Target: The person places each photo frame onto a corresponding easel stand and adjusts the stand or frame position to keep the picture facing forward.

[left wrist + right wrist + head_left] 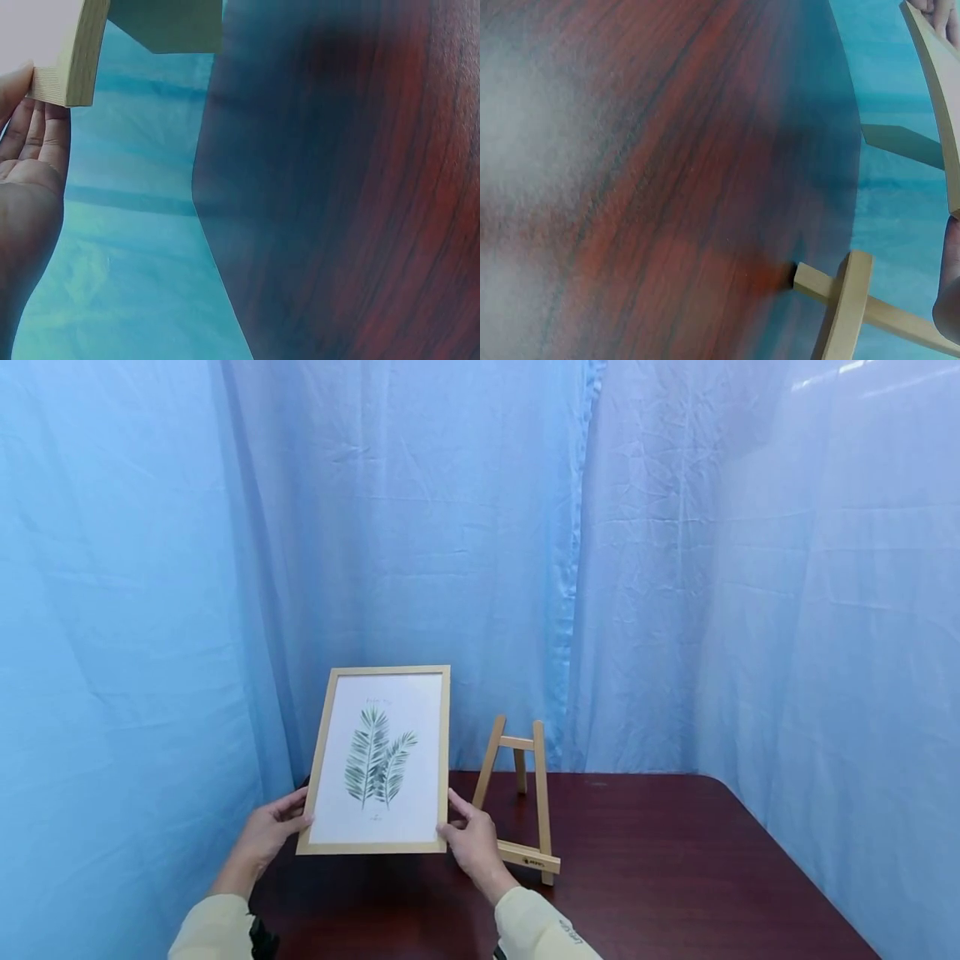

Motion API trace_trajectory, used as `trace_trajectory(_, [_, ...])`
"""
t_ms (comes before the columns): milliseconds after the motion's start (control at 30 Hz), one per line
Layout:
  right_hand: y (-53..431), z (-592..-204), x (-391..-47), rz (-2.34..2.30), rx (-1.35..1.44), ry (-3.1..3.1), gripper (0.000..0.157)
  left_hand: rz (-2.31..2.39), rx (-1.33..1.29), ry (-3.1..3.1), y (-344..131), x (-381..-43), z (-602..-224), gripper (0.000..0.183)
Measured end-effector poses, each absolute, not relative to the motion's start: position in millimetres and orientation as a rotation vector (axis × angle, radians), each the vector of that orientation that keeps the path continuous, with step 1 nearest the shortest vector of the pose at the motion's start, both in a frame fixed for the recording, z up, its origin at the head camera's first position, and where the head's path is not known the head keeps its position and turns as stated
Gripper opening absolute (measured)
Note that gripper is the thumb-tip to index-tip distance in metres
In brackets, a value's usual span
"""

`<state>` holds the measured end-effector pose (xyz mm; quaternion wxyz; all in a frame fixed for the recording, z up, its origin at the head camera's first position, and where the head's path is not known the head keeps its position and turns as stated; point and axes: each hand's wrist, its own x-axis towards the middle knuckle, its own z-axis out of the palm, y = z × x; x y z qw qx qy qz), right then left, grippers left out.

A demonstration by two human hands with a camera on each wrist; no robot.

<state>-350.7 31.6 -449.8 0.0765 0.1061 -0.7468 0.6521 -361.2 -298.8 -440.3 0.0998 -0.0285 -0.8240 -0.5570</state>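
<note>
Both hands hold a light-wood picture frame [390, 752] with a print of two green fern-like leaves. Its face is toward me, raised above the table and leaning slightly. My left hand [266, 833] grips the lower left side, thumb on the front and fingers behind, as the left wrist view shows at the frame's corner [81, 60]. At the lower right side, my right hand [474, 845] pinches the frame in the same way. A flat grey-green flap [176, 26] sticks out behind the frame. Just right of my right hand stands a small wooden easel [542, 793], partly hidden by that hand.
The dark red-brown wooden table [660, 852] extends to the right, with a rounded far corner. Light blue curtains [465, 527] hang behind it and along both sides. In the right wrist view, the easel's ledge and leg [846, 307] stand close below the right hand.
</note>
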Motion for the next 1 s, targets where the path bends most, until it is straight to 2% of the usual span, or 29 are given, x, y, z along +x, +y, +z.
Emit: trace_trajectory(1000, [57.7,-434.8,-362.5,1.846,0.354,-2.138,0.06,-1.736,-0.173,-2.156,-265.2,-369.8,-417.1,0.055])
